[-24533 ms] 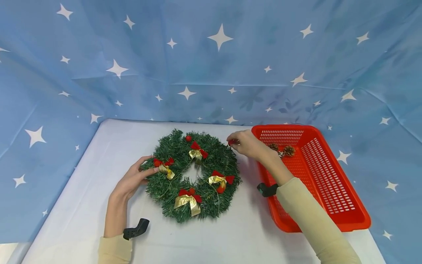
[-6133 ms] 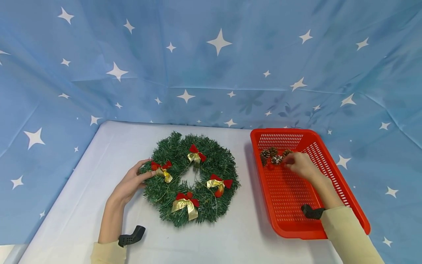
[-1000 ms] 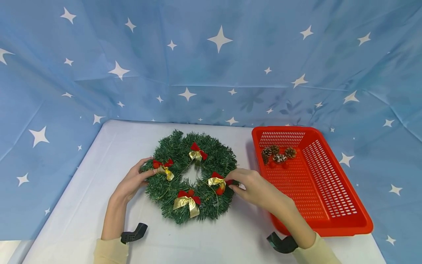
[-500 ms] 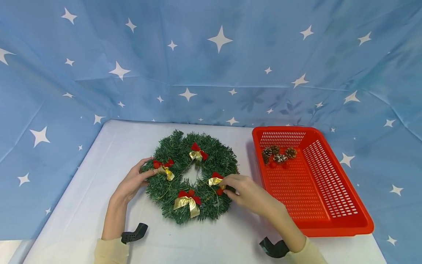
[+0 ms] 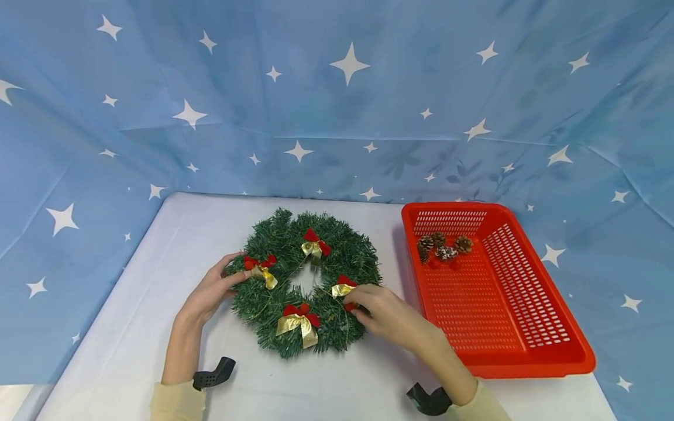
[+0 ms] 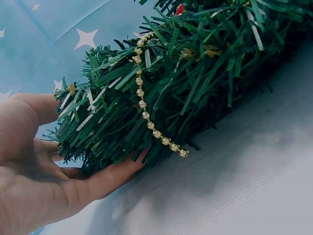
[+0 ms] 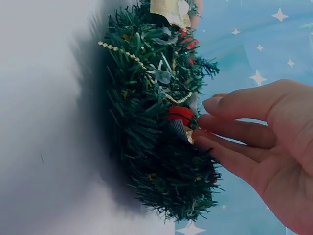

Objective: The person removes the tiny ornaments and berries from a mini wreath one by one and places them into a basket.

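A green wreath (image 5: 274, 234) with several red-and-gold bows lies flat on the white table (image 5: 152, 269). My left hand (image 5: 210, 289) grips its left edge, thumb on top beside a bow, fingers under the needles. In the left wrist view the left hand (image 6: 44, 191) cups the wreath (image 6: 195, 73) from below, by a gold bead chain (image 6: 146, 117). My right hand (image 5: 379, 310) reaches in from the right, fingertips at the right-hand bow (image 5: 342, 288). In the right wrist view the right hand's (image 7: 264, 142) nearly straight fingers touch the wreath (image 7: 146, 147) beside a red berry (image 7: 180, 113), thumb apart.
A red plastic basket (image 5: 532, 367) stands to the right of the wreath, with a few pine cones (image 5: 444, 245) and small red berries in its far corner. A blue star-print backdrop (image 5: 337, 105) closes off the back and both sides of the table.
Over the last second my right hand has slid left and slightly nearer along the wreath's right side, onto the right-hand bow. My left hand and the wreath have stayed put.
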Demonstrator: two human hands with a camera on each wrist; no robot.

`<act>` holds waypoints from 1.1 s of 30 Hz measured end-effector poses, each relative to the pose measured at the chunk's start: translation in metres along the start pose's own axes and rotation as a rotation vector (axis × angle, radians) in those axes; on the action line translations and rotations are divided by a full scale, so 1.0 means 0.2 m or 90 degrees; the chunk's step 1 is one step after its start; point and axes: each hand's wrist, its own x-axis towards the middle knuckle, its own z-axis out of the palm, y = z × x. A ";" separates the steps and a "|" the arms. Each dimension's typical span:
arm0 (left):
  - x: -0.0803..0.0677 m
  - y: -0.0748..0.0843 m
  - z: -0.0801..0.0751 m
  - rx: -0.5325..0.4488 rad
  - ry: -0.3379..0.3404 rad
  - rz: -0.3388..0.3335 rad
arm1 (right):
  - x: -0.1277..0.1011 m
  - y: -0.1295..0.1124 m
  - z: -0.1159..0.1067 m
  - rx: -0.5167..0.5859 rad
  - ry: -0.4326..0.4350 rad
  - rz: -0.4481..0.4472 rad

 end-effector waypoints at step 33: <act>-0.01 0.00 0.01 0.003 0.007 0.001 | -0.01 -0.02 0.13 -0.103 0.031 0.003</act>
